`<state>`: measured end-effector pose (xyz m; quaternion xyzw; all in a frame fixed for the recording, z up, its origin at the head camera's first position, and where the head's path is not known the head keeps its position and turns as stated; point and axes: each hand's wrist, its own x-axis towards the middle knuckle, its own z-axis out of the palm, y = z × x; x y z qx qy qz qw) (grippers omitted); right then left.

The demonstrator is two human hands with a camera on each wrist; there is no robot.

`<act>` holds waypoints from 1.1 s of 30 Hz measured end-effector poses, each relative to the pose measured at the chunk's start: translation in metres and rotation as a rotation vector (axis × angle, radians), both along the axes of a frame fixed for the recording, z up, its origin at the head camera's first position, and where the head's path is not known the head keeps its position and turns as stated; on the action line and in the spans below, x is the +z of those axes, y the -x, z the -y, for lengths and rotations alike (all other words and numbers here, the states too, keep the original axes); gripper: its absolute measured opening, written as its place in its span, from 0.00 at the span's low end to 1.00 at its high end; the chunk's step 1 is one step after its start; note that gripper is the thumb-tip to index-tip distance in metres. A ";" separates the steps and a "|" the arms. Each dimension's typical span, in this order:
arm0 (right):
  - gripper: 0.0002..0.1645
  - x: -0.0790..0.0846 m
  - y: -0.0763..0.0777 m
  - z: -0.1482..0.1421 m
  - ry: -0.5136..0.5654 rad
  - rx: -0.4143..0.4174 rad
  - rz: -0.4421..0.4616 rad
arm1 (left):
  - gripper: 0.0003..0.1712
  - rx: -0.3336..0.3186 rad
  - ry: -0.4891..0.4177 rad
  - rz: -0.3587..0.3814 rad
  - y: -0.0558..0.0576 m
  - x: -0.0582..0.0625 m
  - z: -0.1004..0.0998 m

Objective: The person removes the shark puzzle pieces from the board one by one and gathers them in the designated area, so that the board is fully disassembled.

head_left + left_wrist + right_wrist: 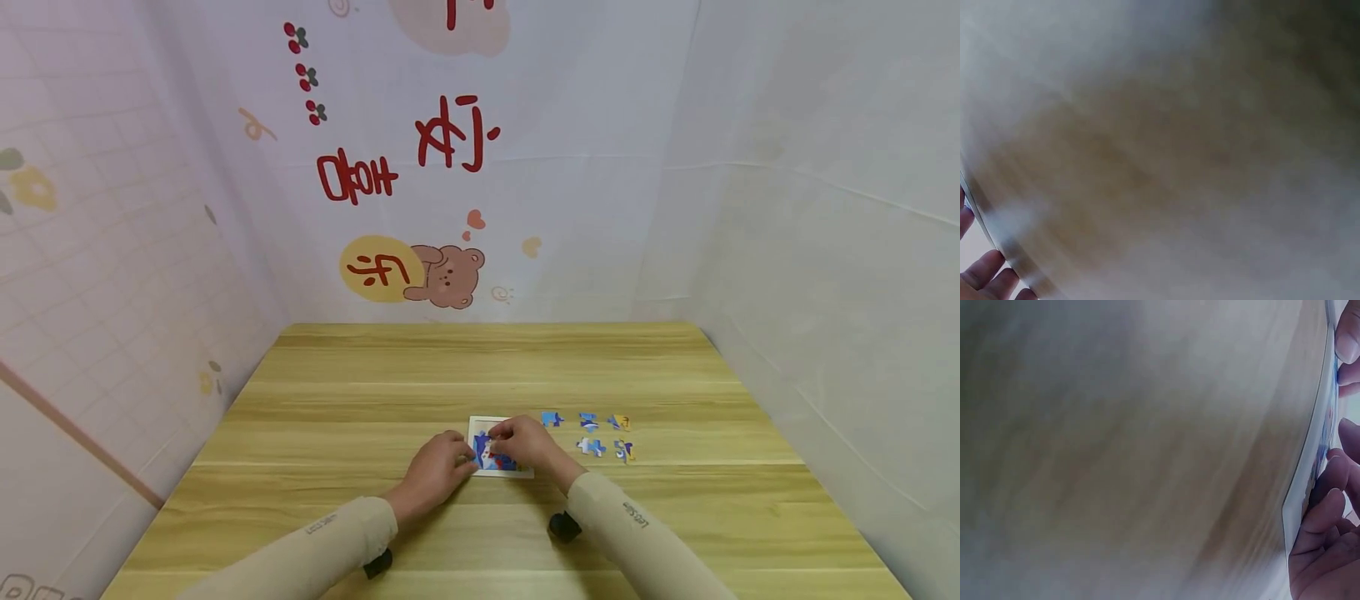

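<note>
A small white-framed jigsaw puzzle (480, 473) lies flat on the table, partly filled with a blue, white and red picture. My left hand (435, 468) rests at its left edge, with thumb and fingertips touching the border. Over the puzzle's right part, my right hand (527, 442) reaches in and pinches what looks like a jigsaw piece (488, 450), largely hidden by the fingers. The right wrist view shows that hand's curled fingers (1325, 512) close to the white border, low over the picture. In the left wrist view only some left fingertips (1000, 275) show, at the lower left corner.
Several loose jigsaw pieces (591, 447) lie in two rows right of the puzzle, near my right forearm. The wooden table (360, 383) runs back to a patterned cloth wall (570, 208), with cloth on both sides. Both wrist views are mostly blurred tabletop.
</note>
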<state>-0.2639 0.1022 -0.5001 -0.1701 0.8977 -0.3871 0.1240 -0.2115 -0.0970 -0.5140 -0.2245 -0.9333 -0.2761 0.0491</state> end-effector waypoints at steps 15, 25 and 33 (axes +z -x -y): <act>0.15 -0.004 -0.001 0.004 0.165 -0.051 0.071 | 0.06 -0.031 0.014 -0.009 0.002 0.002 0.000; 0.17 -0.007 -0.003 0.006 0.130 -0.050 0.012 | 0.06 -0.032 0.023 -0.029 0.002 0.000 0.000; 0.17 -0.005 -0.003 0.003 0.185 -0.086 0.046 | 0.06 -0.028 0.027 -0.044 0.002 -0.001 0.001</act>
